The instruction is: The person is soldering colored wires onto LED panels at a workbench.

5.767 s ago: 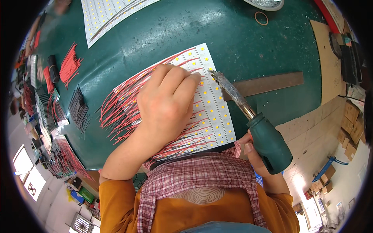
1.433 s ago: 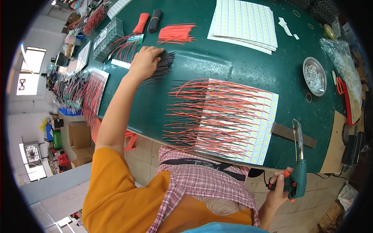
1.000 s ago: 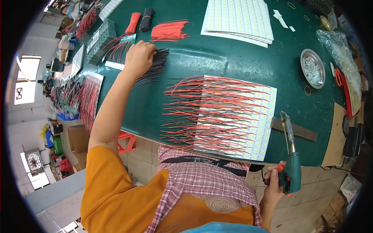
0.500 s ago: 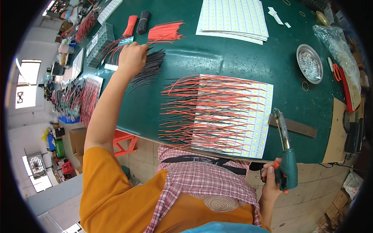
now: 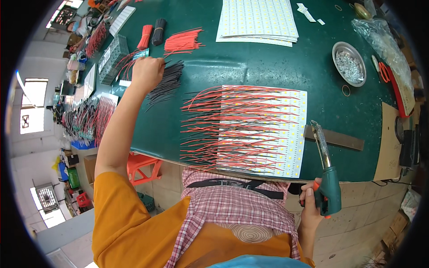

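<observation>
A: How many boards lie right before the person?

B: One, the wired board (image 5: 294,147), flat at the near edge of the green table (image 5: 268,67). Its red and black wires (image 5: 201,129) are too many to count and reach past its left edge.

A: And the two hands?

B: The left hand (image 5: 149,73) is left of the wired board and farther away, at one heap of black wires (image 5: 169,82). Its fingers curl together; I cannot tell whether they pinch a wire. The right hand (image 5: 311,207), at the board's near right, has its fingers clamped around one soldering gun (image 5: 330,192), whose tip is just right of the board.

A: What else do you count?

B: Beyond the board's left side, one heap of red wires (image 5: 183,41) and two tied bundles: a red bundle (image 5: 145,36) and a black bundle (image 5: 158,32). Beyond the board, one stack of white boards (image 5: 257,20), sheets uncountable. To its right, one metal bar (image 5: 344,139); farther off, one metal bowl (image 5: 364,73).
</observation>
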A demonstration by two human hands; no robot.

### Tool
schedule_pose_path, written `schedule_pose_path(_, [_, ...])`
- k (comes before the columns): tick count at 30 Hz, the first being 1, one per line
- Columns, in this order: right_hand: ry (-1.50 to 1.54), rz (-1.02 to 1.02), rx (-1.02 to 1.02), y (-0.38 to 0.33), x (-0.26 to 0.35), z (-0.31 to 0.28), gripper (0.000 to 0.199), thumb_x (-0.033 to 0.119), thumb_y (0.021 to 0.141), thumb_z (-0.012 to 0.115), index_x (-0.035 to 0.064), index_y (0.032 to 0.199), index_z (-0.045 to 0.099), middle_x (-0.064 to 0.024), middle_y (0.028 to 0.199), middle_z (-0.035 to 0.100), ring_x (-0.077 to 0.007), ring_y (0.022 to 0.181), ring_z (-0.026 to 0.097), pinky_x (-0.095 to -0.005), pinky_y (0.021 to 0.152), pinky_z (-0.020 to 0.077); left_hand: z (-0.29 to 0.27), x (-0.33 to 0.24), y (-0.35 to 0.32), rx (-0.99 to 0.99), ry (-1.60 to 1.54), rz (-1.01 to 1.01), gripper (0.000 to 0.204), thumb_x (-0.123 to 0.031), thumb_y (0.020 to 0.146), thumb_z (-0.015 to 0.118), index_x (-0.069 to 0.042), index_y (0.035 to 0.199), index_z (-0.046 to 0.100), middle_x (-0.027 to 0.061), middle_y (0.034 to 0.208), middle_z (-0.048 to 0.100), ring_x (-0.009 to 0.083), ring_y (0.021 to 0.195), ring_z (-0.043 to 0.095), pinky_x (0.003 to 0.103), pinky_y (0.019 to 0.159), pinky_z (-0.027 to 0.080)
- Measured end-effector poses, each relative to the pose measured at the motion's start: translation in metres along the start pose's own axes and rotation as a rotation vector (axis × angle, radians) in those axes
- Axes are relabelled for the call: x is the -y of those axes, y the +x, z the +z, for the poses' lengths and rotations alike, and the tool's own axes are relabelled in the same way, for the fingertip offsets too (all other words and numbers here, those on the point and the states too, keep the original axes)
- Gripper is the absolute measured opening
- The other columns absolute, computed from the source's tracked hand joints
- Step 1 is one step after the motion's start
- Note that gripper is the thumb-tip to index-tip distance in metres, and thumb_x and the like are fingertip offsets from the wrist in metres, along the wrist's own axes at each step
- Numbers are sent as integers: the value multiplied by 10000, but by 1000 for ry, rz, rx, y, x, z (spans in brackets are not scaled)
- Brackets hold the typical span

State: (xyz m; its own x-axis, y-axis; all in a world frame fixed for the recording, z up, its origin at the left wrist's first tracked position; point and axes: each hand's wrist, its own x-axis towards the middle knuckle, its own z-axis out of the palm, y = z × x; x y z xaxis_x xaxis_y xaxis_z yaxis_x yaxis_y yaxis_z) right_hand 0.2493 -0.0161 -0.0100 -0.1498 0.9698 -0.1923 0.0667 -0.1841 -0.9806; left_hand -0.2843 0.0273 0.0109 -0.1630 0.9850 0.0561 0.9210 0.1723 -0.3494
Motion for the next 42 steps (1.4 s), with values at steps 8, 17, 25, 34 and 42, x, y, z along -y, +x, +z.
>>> schedule_pose_path(8, [15,-18,-31,-4,-11,-6,311,-10,923,583,2,1228,523,-115,868,658,-106,621,535,-251,561,446,-8,-4,-1,70,118,62,70,-138,827,618,-91,823,669,115,747,679,317,756,659,444,752,469])
schedule_pose_path(17, [-5,-29,30,-1,-9,-4,320,-9,927,583,5,1241,525,-117,878,663,-99,630,534,-249,568,444,-58,-86,23,188,677,514,62,-136,808,646,-150,780,699,-10,718,681,182,810,657,360,802,412])
schedule_pose_path(25, [-11,-61,63,-8,-18,-11,336,26,936,601,14,1263,524,-115,898,652,-99,647,541,-246,578,453,-31,-122,23,373,978,705,172,-198,862,604,-151,793,755,37,721,682,233,736,629,417,840,378])
schedule_pose_path(34, [-60,5,94,8,-11,-11,347,39,937,607,17,1271,515,-115,904,646,-92,662,540,-253,587,461,-36,-118,28,375,862,641,128,-197,839,636,-208,789,753,-21,736,678,188,836,619,379,839,382])
schedule_pose_path(42, [13,164,78,36,21,-11,331,-36,909,607,-27,1234,548,-86,957,652,-154,867,636,-309,797,514,-107,-152,59,-241,-207,554,66,-100,769,654,-101,828,683,17,788,650,199,801,614,356,813,452])
